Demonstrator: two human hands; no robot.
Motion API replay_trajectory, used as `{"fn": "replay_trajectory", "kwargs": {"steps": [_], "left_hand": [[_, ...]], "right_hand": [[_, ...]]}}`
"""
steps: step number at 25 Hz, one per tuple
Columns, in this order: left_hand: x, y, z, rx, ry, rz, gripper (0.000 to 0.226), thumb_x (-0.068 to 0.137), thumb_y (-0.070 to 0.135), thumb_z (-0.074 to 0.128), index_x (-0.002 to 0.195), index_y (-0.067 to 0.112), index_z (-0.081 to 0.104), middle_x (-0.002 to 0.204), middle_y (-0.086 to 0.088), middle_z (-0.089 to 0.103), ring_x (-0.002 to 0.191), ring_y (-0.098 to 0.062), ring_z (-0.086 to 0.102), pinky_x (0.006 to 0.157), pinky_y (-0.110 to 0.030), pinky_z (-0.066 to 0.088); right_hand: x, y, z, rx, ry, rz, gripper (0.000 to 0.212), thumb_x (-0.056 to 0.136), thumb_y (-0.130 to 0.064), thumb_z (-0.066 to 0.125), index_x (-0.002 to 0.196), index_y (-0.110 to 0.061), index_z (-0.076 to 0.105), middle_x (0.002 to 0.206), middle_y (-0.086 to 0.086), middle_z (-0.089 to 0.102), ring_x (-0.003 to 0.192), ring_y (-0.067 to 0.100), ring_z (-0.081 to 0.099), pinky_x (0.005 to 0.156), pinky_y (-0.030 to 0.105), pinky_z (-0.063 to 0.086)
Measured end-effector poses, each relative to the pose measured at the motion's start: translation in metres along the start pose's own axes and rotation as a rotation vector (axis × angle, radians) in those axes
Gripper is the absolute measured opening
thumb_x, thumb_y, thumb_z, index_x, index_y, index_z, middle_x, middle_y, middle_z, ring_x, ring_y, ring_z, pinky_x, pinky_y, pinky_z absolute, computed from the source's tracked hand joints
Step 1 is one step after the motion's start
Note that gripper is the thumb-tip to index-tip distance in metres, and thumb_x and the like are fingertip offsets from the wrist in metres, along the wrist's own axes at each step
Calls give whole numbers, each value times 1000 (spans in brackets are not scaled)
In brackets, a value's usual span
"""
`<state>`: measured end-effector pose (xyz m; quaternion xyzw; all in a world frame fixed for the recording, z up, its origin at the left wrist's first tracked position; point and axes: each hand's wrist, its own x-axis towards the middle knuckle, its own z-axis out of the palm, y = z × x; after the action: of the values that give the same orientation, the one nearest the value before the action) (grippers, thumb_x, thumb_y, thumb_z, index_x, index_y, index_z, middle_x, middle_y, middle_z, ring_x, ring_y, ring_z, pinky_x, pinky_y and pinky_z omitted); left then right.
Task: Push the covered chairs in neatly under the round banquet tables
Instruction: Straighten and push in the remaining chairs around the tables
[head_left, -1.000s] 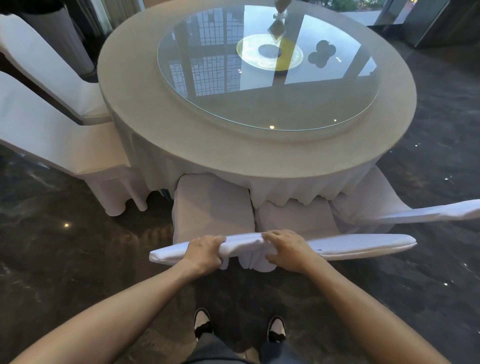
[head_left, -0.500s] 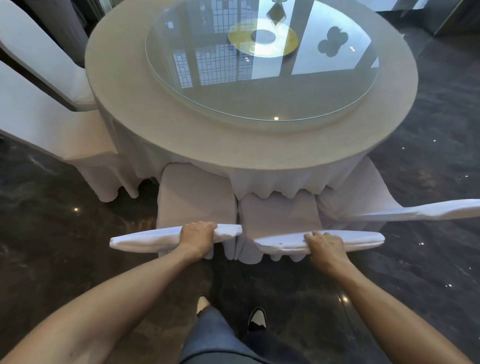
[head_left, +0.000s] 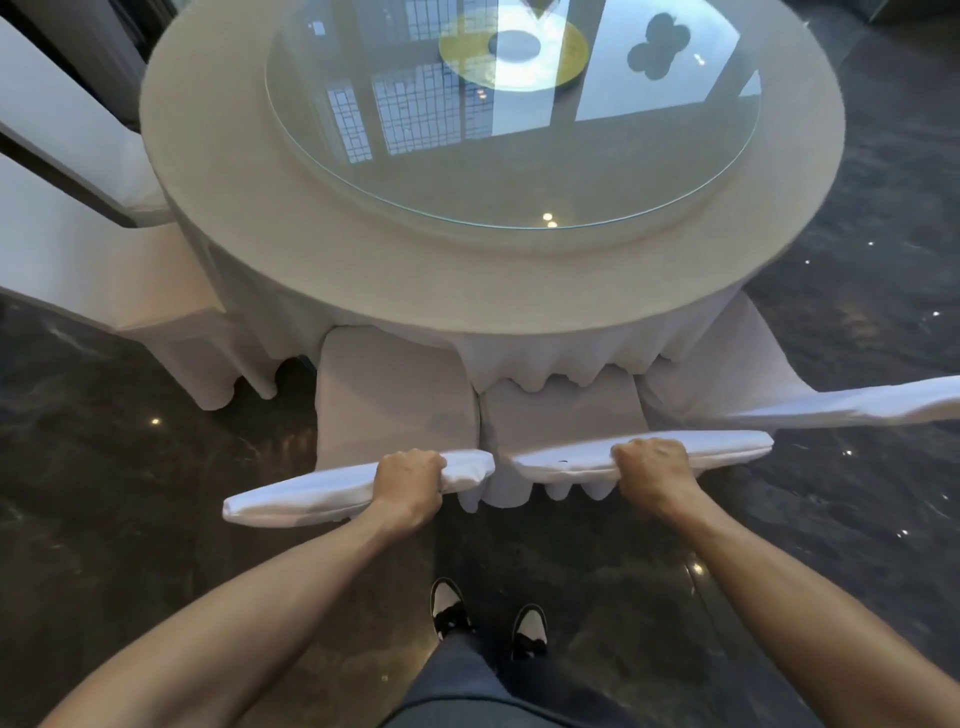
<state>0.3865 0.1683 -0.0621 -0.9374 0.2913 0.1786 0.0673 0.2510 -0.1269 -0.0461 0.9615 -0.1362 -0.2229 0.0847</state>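
Hands (head_left: 408, 486) (head_left: 655, 470) on two chair backs (head_left: 291, 496) (head_left: 727, 448) — seat fronts under tablecloth (head_left: 545, 364).

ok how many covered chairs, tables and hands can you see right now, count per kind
Covered chairs: 5: one under the left hand, one under the right hand, one at right, two at left
Round tables: 1
Hands: 2: left hand, right hand
Total: 8

This is a banquet hall. Beyond the hands (head_left: 530, 478) stands a round clothed tabletop (head_left: 322, 249) bearing a glass turntable (head_left: 519, 171), ringed by white-covered chairs (head_left: 395, 395). Under the hands and all around runs a dark polished marble floor (head_left: 104, 467) catching ceiling lights.
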Motion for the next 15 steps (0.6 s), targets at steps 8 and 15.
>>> {"fn": "replay_trajectory", "kwargs": {"steps": [8,15], "left_hand": [[2,6,-1,6,12,30,23,79,25,65,101,23,72,91,-4,73,82,-27,67,73,-34,51],[-3,5,4,-10,25,79,23,76,27,60,99,24,64,93,-3,71,82,-28,66,64,-34,40]], "right_hand": [[7,7,4,6,42,23,14,78,-34,65,91,-28,67,82,-4,68,72,16,62,62,30,41],[2,1,10,38,60,110,15,77,-27,64,91,-28,66,85,-4,68,78,19,62,71,33,42]]}}
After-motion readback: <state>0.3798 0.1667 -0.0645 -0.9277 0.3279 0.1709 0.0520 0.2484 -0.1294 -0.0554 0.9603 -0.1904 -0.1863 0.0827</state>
